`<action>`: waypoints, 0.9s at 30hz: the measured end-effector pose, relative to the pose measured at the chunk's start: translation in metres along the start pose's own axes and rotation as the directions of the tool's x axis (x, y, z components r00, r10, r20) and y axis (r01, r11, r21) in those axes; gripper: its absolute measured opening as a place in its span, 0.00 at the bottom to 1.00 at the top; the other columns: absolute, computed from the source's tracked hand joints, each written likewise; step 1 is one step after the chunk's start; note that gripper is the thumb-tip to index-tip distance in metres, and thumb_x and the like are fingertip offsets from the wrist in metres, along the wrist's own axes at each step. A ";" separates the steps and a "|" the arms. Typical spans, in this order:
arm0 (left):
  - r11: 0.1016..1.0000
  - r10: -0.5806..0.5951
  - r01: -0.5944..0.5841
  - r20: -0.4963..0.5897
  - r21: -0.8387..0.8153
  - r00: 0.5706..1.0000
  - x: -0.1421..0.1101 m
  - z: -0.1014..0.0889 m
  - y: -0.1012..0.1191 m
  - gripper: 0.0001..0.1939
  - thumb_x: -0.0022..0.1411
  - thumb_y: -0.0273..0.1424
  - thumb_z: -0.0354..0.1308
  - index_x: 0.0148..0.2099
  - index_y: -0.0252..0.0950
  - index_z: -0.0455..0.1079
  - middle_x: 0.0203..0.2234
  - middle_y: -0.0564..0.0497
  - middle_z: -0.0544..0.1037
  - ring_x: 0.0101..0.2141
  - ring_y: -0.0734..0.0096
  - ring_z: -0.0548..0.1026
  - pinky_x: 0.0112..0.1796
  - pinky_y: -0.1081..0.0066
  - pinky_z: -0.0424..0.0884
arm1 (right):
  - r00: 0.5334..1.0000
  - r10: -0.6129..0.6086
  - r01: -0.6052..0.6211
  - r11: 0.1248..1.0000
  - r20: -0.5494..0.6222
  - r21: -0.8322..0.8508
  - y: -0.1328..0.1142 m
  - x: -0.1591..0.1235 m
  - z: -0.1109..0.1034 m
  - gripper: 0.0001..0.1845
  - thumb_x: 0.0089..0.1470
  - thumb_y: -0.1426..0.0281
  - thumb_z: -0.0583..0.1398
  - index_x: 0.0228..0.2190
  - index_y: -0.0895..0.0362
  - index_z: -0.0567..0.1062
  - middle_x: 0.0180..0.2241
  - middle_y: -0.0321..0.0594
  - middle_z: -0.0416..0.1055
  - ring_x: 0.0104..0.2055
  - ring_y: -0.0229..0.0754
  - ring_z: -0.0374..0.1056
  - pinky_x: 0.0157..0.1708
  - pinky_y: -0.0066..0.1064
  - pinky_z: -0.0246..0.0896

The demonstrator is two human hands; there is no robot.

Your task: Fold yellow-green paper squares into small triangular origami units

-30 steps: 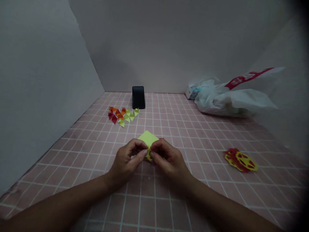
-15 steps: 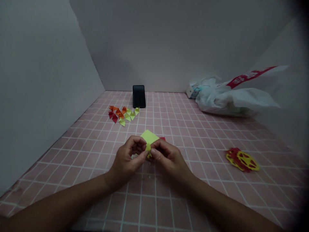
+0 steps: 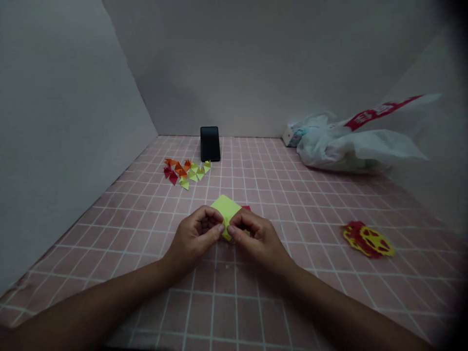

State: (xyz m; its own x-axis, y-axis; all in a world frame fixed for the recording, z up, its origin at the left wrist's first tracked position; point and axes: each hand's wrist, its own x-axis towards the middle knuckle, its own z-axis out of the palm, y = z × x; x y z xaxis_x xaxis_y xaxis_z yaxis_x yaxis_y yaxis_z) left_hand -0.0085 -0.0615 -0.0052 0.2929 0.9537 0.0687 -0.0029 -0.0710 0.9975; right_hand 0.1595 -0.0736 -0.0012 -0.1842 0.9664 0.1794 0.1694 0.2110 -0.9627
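Observation:
My left hand [image 3: 195, 239] and my right hand [image 3: 258, 239] meet over the pink gridded mat, fingers curled and thumbs pinched together on a small yellow-green folded paper piece [image 3: 225, 230]. Just beyond my fingertips lies a yellow-green paper square [image 3: 225, 206] with a red paper edge [image 3: 246, 208] showing beside it. Most of the small piece is hidden by my fingers.
A pile of small folded triangles [image 3: 185, 171] in red, orange and yellow-green lies at the far left. A black phone [image 3: 210, 143] leans on the back wall. A white plastic bag [image 3: 351, 146] sits at the far right. A red and yellow paper cut-out [image 3: 368, 240] lies to the right.
The hands stay pinched on the small piece; the fingers shifted slightly and the piece sits lower between the thumbs. The camera tilted a little.

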 end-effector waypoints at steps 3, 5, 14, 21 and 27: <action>1.000 0.006 -0.005 -0.014 0.016 1.000 0.000 0.000 0.001 0.05 0.57 0.28 0.61 0.36 0.34 0.69 0.28 0.54 0.72 0.29 0.76 0.71 0.32 0.76 0.70 | 1.000 0.023 -0.023 1.000 0.010 -0.013 0.000 0.000 0.000 0.09 0.52 0.70 0.57 0.21 0.56 0.67 0.24 0.35 0.65 0.29 0.38 0.61 0.29 0.30 0.55; 1.000 0.000 0.000 -0.010 0.018 1.000 0.000 0.000 0.001 0.05 0.57 0.29 0.61 0.37 0.35 0.69 0.28 0.53 0.72 0.29 0.75 0.72 0.32 0.75 0.71 | 0.999 0.032 -0.032 0.999 0.018 -0.020 0.000 0.000 0.000 0.09 0.52 0.69 0.57 0.22 0.56 0.67 0.24 0.36 0.65 0.28 0.38 0.61 0.28 0.30 0.55; 0.999 0.043 -0.043 -0.003 0.031 0.999 0.001 0.000 0.001 0.04 0.57 0.28 0.61 0.36 0.35 0.70 0.28 0.53 0.73 0.29 0.75 0.72 0.31 0.75 0.71 | 1.000 0.015 -0.015 0.999 0.024 -0.036 0.001 -0.001 0.000 0.10 0.53 0.70 0.57 0.22 0.56 0.67 0.24 0.35 0.64 0.28 0.37 0.60 0.28 0.30 0.54; 0.999 0.009 -0.009 0.009 0.037 1.000 0.001 0.001 0.003 0.05 0.57 0.30 0.61 0.34 0.34 0.69 0.27 0.53 0.73 0.28 0.75 0.72 0.31 0.74 0.71 | 0.999 -0.032 0.034 0.997 0.021 -0.076 0.002 -0.001 0.001 0.10 0.53 0.72 0.57 0.21 0.56 0.66 0.24 0.35 0.65 0.28 0.37 0.60 0.29 0.29 0.53; 0.993 0.030 -0.029 -0.004 0.117 1.000 0.000 0.000 0.001 0.03 0.56 0.28 0.60 0.34 0.34 0.70 0.27 0.53 0.73 0.28 0.74 0.72 0.31 0.73 0.70 | 0.999 -0.022 0.024 0.998 0.030 -0.057 0.001 -0.001 0.000 0.10 0.53 0.71 0.57 0.21 0.56 0.66 0.24 0.35 0.64 0.28 0.37 0.60 0.28 0.29 0.54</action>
State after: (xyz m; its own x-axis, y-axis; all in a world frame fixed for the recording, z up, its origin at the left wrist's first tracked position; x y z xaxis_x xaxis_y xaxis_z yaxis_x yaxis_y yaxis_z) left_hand -0.0083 -0.0615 -0.0040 0.2886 0.9524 0.0985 0.1001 -0.1324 0.9861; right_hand 0.1597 -0.0744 -0.0029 -0.2169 0.9566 0.1948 0.2194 0.2422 -0.9451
